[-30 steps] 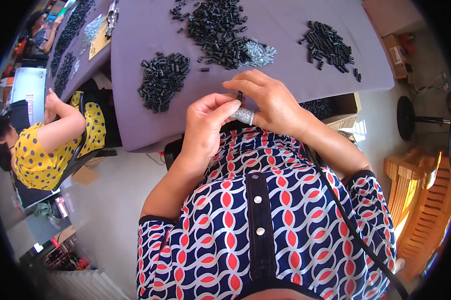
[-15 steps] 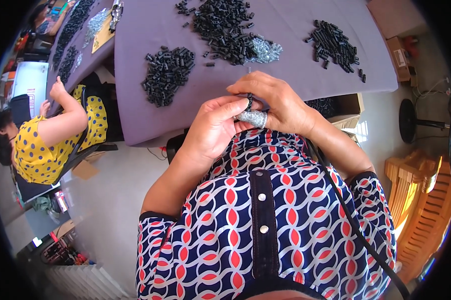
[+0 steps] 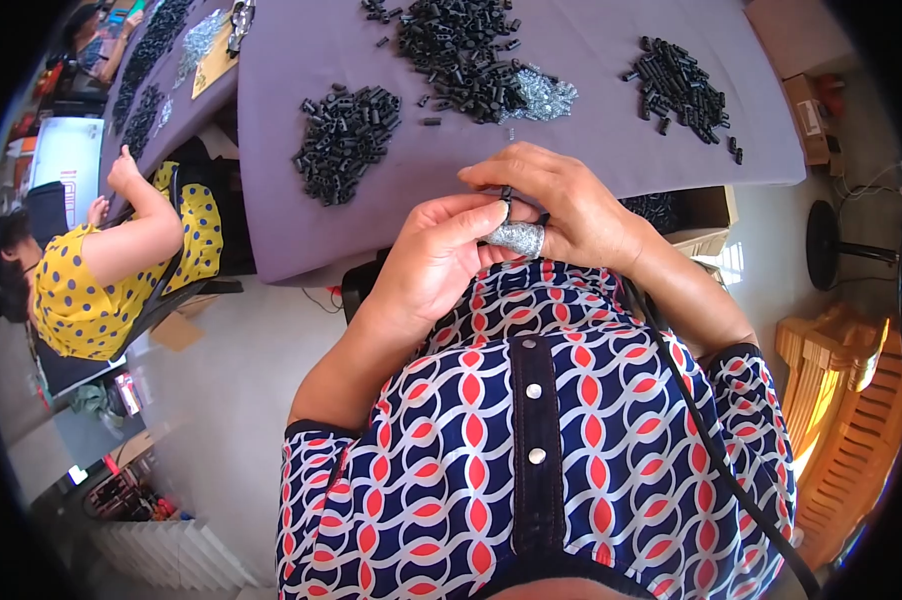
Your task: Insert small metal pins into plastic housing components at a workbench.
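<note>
Nearest is the patterned top point(image 3: 451, 420), just behind both hands. The left hand point(image 3: 433, 250) is nearly closed, its thumb and bent fingers pinching a small black piece point(image 3: 506, 203) at their tips. The right hand point(image 3: 579, 205) arches over from the other side with curled fingers; its silvery thumb wrap point(image 3: 518, 238) lies just beneath the piece. How firmly the right fingers grip is hidden.

Right of the right hand, below the edge of the tabletop point(image 3: 596, 140), is a cardboard box point(image 3: 704, 238) with black pieces inside. Ahead and left of the left hand lies a heap of black pieces point(image 3: 343, 145). Beyond both hands spreads a larger black heap point(image 3: 453, 60), with clear small parts point(image 3: 548, 95) touching its right side. Farther right of the right hand sits another black pile point(image 3: 679, 88). Well left of the left hand, a co-worker in yellow point(image 3: 81, 290) sits.
</note>
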The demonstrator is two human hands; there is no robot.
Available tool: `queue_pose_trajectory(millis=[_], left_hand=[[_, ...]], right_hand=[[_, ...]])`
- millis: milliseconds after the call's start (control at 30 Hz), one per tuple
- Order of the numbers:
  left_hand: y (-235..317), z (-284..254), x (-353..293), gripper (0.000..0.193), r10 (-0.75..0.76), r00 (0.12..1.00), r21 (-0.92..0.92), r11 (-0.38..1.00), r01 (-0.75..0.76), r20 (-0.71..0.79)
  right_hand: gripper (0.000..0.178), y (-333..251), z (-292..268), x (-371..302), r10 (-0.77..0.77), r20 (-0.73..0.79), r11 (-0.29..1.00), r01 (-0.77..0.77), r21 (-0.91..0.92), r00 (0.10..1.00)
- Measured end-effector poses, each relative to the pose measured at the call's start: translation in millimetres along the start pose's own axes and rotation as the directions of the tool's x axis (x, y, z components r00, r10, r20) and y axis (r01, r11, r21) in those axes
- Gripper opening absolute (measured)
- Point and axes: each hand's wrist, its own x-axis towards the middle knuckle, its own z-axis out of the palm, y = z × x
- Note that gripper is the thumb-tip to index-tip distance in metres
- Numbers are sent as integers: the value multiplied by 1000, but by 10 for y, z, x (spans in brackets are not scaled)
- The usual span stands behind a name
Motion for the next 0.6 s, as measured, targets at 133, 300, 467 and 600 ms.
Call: queue_pose_trajectory(millis=[133, 300, 467, 600], left_hand=[[-10, 3, -18, 28, 2, 1000, 14, 1000, -2, -8], [-7, -47, -27, 33, -5, 1000, 49, 999, 3, 29], [20, 56, -86, 26, 1, 999, -10, 1000, -1, 42], [8, 48, -123, 29, 22, 999, 1, 1000, -23, 44]], right_hand=[[58, -63, -1, -5, 48, -18, 999, -48, -15, 999], [56, -50, 4, -21, 19, -6, 1000, -19, -10, 1000], [51, -37, 29, -36, -17, -6, 996, 18, 92, 1000], [48, -46, 33, -15, -60, -4, 990, 60, 129, 998]])
